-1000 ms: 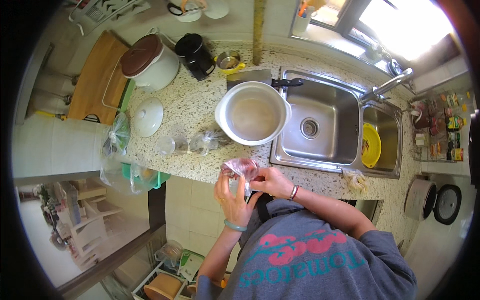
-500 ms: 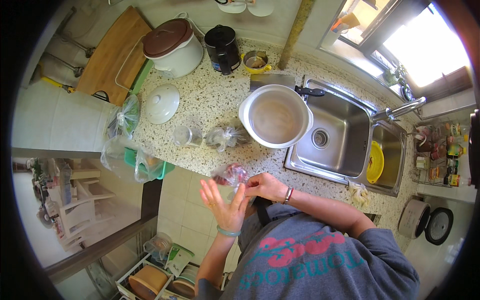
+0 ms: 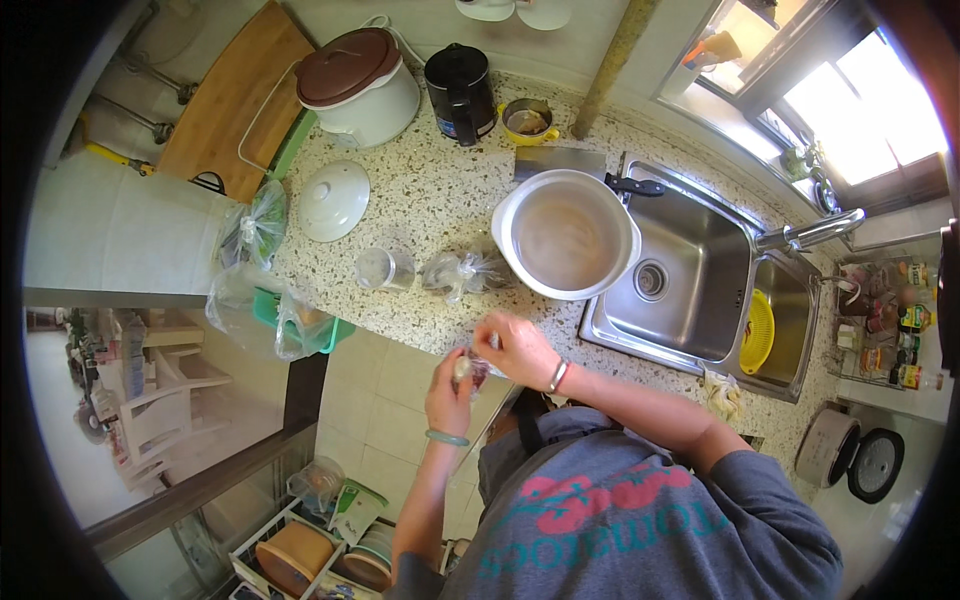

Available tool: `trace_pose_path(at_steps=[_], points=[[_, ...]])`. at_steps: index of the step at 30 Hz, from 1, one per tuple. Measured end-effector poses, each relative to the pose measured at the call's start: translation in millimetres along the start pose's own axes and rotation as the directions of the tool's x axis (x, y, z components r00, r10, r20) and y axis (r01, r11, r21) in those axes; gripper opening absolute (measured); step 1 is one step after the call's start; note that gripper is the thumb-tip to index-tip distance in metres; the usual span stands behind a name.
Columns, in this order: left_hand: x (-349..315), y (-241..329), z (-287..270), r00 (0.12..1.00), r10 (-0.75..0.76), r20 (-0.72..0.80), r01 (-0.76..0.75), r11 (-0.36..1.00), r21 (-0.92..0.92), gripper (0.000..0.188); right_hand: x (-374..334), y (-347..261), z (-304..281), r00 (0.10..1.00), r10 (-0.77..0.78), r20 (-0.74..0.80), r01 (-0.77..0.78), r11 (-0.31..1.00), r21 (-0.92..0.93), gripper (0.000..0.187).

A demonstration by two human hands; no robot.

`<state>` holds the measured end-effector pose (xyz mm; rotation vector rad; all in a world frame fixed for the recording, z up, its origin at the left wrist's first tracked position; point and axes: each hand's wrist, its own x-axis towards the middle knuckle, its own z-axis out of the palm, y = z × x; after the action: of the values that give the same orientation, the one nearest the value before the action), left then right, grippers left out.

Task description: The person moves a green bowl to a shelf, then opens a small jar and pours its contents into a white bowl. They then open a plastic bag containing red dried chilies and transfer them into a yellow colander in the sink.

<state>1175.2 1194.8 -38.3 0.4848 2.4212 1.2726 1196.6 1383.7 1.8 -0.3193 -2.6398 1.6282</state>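
Observation:
In front of the counter edge, my left hand (image 3: 449, 392) is closed round a small clear plastic bag (image 3: 480, 371) with dark red contents. My right hand (image 3: 522, 352) is just above it, fingers bent and pinched at the bag's upper part; its fingertips are partly hidden. Beyond my hands, on the speckled counter (image 3: 420, 210), lie a knotted clear plastic bag (image 3: 463, 274) and a clear jar (image 3: 384, 269). A white pot (image 3: 566, 234) holding cloudy liquid stands right of them, beside the sink.
A cleaver (image 3: 560, 161) lies behind the pot, its black handle over the rim of the steel sink (image 3: 690, 285). A white lid (image 3: 334, 201), a slow cooker (image 3: 360, 85), a black kettle (image 3: 459, 95) and a yellow-handled bowl (image 3: 527, 121) stand farther back. Plastic bags hang at the counter's left end.
My left hand has gone from spread fingers to a grip on the bag. My right hand has moved slightly up and right, and the bag sits lower between them.

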Motion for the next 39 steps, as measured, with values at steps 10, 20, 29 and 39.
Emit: trace_pose_path(at_steps=[10,20,29,39], points=[[76.1,-69.6,-29.1,0.915,-0.305,-0.265,0.165,0.881,-0.443,0.049,55.1,15.5,5.7,0.993,-0.100,-0.063,0.064,0.904,-0.423,0.018],[102.1,-59.1,2.5,0.927,-0.075,-0.367,0.049,0.996,-0.079,0.051,-77.4,33.9,-72.8,0.914,0.405,0.012,-0.385,0.859,0.337,0.023],[20.8,111.8,72.4,0.833,0.487,0.263,-0.515,0.856,0.043,0.048,-117.9,58.5,-96.6,0.951,0.212,-0.224,-0.154,0.955,0.252,0.024],[15.8,134.2,136.0,0.857,0.298,0.421,-0.270,0.954,-0.127,0.024,-177.2,34.0,-139.7,0.850,0.036,-0.525,-0.078,0.995,-0.059,0.039]])
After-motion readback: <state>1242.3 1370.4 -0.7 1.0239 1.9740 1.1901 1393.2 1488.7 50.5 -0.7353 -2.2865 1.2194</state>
